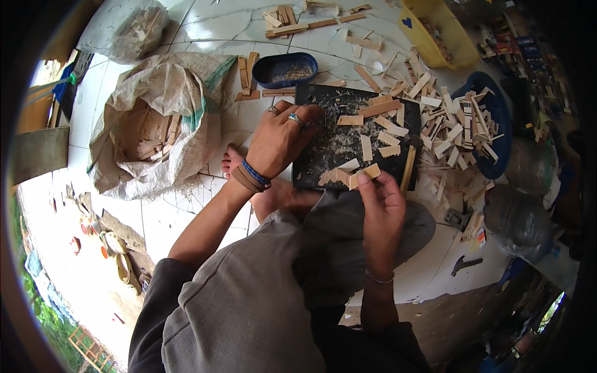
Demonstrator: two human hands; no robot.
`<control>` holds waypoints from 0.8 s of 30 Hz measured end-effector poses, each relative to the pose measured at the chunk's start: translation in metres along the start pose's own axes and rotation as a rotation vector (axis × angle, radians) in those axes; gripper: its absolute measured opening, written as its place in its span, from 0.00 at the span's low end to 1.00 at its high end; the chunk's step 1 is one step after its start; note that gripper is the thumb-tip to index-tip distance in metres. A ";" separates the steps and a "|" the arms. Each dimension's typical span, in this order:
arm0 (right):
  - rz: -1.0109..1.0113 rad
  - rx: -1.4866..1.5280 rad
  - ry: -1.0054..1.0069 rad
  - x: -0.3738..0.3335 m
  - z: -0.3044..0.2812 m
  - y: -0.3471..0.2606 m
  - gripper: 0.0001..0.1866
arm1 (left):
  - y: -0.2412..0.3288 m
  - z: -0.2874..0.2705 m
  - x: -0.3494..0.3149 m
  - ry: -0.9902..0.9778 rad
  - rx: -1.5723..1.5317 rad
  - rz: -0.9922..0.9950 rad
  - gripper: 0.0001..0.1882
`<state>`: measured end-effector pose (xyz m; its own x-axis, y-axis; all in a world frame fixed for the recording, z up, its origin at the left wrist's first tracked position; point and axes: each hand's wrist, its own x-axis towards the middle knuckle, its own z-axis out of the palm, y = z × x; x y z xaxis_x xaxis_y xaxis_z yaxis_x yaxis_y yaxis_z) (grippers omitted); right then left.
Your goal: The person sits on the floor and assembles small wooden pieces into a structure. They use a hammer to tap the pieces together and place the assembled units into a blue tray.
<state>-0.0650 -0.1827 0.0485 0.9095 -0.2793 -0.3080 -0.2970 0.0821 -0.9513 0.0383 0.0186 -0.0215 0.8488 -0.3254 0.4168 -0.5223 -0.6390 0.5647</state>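
Observation:
Between the thumb and fingers of my right hand point(384, 202) is a small flat wood piece point(365, 176), held over the near edge of a black board point(305, 168). My left hand point(281, 142), with rings on it, is closed above the board's left edge; its fingertips are turned away, so what they hold is hidden. Shavings and several loose wood strips point(380, 109) lie on the board. A hammer point(410, 158) rests along its right edge, beside my right hand.
A heap of wood pieces point(444, 127) spills from a blue basin point(502, 146) on the right. An open woven sack point(109, 133) with wood inside stands left. Beyond the board are a dark blue tray point(256, 73) and a yellow tub point(463, 40). A second hammer point(466, 264) lies near right.

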 end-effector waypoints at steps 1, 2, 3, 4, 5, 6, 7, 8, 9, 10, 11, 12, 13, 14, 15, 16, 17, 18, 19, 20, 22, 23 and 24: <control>-0.009 0.024 0.000 0.000 0.001 0.001 0.10 | -0.003 0.001 0.002 -0.005 0.048 0.026 0.19; -0.006 0.012 -0.001 0.000 0.001 0.001 0.10 | -0.005 0.002 0.004 -0.010 0.095 0.053 0.20; -0.003 0.008 0.006 -0.001 0.001 0.001 0.11 | -0.005 0.004 0.005 -0.025 0.120 0.080 0.19; -0.001 0.005 0.012 -0.001 0.002 0.001 0.11 | -0.005 0.005 0.006 -0.038 0.146 0.107 0.19; 0.001 0.001 0.017 -0.001 0.002 0.001 0.11 | -0.005 0.006 0.007 -0.056 0.184 0.134 0.18; -0.011 -0.027 0.018 -0.001 0.003 0.000 0.12 | -0.004 0.006 0.007 -0.092 0.233 0.165 0.18; -0.021 -0.056 0.019 -0.001 0.003 0.000 0.12 | -0.003 0.006 0.007 -0.136 0.291 0.194 0.18; -0.029 -0.087 0.019 -0.001 0.003 0.000 0.12 | -0.002 0.006 0.007 -0.179 0.350 0.222 0.19; -0.027 -0.082 0.019 -0.002 0.002 0.000 0.12 | -0.002 0.007 0.008 -0.195 0.364 0.237 0.19; -0.027 -0.077 0.019 -0.002 0.002 0.000 0.12 | -0.002 0.008 0.009 -0.210 0.378 0.253 0.19; -0.027 -0.072 0.019 -0.002 0.002 0.001 0.13 | -0.001 0.009 0.010 -0.248 0.398 0.257 0.20; -0.029 -0.087 0.019 -0.001 0.001 0.001 0.12 | 0.000 0.010 0.011 -0.236 0.371 0.223 0.20; -0.031 -0.102 0.020 -0.001 0.001 0.002 0.12 | 0.001 0.012 0.013 -0.247 0.348 0.179 0.20; -0.023 -0.113 0.025 -0.001 0.001 0.002 0.12 | 0.002 0.013 0.014 -0.258 0.326 0.135 0.21; -0.034 -0.114 0.020 -0.001 0.000 0.003 0.12 | 0.003 0.014 0.016 -0.278 0.314 0.115 0.21; -0.033 -0.110 0.020 0.000 0.000 0.003 0.12 | 0.002 0.015 0.020 -0.298 0.302 0.095 0.22; -0.032 -0.106 0.018 0.000 0.001 0.004 0.12 | 0.002 0.015 0.022 -0.330 0.292 0.065 0.22; -0.034 -0.110 0.017 0.000 0.001 0.004 0.12 | 0.003 0.015 0.024 -0.335 0.312 0.080 0.22; -0.037 -0.114 0.017 0.000 0.001 0.004 0.12 | 0.003 0.015 0.026 -0.353 0.333 0.086 0.22; -0.030 -0.113 0.022 0.000 0.001 0.004 0.12 | 0.004 0.016 0.028 -0.370 0.354 0.093 0.21; -0.033 -0.106 0.021 0.001 0.001 0.004 0.12 | 0.006 0.018 0.030 -0.368 0.369 0.169 0.23; -0.030 -0.099 0.023 0.001 0.002 0.004 0.12 | 0.008 0.019 0.031 -0.376 0.381 0.204 0.24; -0.027 -0.101 0.020 0.001 0.001 0.004 0.12 | 0.009 0.019 0.031 -0.343 0.393 0.226 0.22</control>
<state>-0.0651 -0.1813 0.0440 0.9120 -0.2988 -0.2808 -0.3008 -0.0221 -0.9534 0.0613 -0.0107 -0.0167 0.7317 -0.6504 0.2039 -0.6801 -0.7169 0.1537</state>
